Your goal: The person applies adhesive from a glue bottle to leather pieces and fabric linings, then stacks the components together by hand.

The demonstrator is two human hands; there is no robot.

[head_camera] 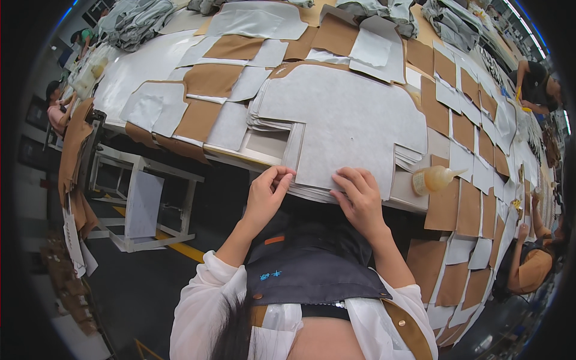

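Observation:
A stack of large grey-white cut sheets (342, 117) with notched lower corners lies at the table's near edge. Brown material shows along the top sheet's far edge. My left hand (271, 186) pinches the near left corner of the stack between thumb and fingers; how many layers it grips cannot be told. My right hand (360, 193) rests at the near edge, fingertips on the top sheet and thumb by the edges below, fingers slightly apart. A squeeze bottle (434, 180) of amber liquid, with a pointed nozzle, lies on its side right of the stack.
Brown and white panels (470, 207) overlap in rows along the right side; more panels (213, 81) lie left of the stack. Grey fabric bundles (137, 22) sit at the far edge. A white metal frame (189, 202) stands on the floor at left. Several people work around the tables.

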